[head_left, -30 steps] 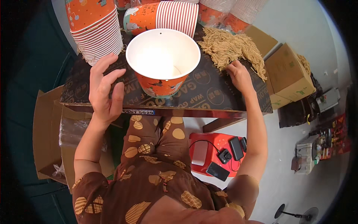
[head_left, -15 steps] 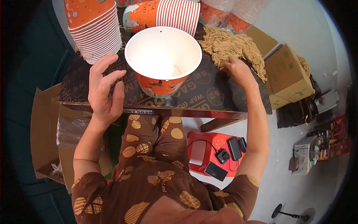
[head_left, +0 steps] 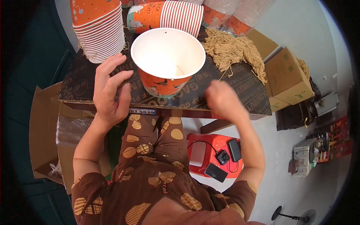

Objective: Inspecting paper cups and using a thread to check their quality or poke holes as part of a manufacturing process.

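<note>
Two bare hands work at a dark printed tabletop (head_left: 249, 99) in the head view. The left hand (head_left: 111, 92) is held with its fingers curved and the thumb well apart from them, just beside the left side of a paper bucket (head_left: 163, 87). The bucket stands upright near the front edge of the tabletop, orange outside with a teal base band, white inside, its mouth up and small holes near its rim. On the other side of it, the right hand (head_left: 224, 99) is blurred, its fingers drawn together on a thin tan strand (head_left: 225, 74) that leads back to a tangled cord pile (head_left: 234, 48) at the right rear. A tall nested stack (head_left: 99, 39) of matching buckets stands rims down at the left rear; a second stack (head_left: 182, 17) lies on its side behind the bucket. A cardboard box (head_left: 287, 77) sits beyond the right edge, and an open carton (head_left: 43, 131) is at the lower left. Below the tabletop, a red stool (head_left: 206, 138) bears a black phone (head_left: 215, 172) and a small corded device (head_left: 223, 157)
</note>
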Available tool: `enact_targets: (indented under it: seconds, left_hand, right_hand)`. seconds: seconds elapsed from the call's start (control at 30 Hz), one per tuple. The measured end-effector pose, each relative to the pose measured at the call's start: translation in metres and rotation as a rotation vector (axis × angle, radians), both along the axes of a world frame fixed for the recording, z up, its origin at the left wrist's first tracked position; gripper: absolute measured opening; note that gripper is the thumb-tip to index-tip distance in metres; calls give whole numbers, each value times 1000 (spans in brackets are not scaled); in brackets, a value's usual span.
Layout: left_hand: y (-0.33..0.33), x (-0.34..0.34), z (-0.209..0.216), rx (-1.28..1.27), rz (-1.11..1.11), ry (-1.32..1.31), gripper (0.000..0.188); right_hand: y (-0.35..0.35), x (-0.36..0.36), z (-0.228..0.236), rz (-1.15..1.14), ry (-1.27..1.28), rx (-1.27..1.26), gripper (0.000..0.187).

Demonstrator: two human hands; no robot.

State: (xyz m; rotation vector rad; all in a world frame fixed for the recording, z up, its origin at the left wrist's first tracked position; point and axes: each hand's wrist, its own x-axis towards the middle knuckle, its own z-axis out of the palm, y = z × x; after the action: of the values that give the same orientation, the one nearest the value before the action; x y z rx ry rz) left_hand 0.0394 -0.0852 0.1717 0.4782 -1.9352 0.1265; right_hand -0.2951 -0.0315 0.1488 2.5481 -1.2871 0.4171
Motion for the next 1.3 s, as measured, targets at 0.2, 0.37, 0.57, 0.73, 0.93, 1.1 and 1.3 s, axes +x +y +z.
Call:
enact_targets:
  seconds: [0.2,0.37,0.57,0.73,0.93,1.1,1.3]
  left_hand:
    - [3,-17,23,-3,-53,-242,45]
    - [-1,-30,23,-62,-17,-260,26]
    - [49,23,48,55,-66,-258,13]
    - [108,77,70,315,-72,-116,7]
    - [96,113,31,764,99,-207,7]
    - [91,91,-40,997,70,-175,14]
    - [91,49,-96,956,-102,-135,14]
  right_hand:
    - [95,109,-5,522,-297,273,17]
    - [110,120,-27,581,-557,802,13]
    - [111,111,-24,310,-707,877,7]
    - [121,107,-40,108,-789,711,14]
    - [121,114,-43,-19,-695,626,7]
    - [120,120,-41,-110,-830,659,10]
    - [124,134,-63,-170,-997,572,9]
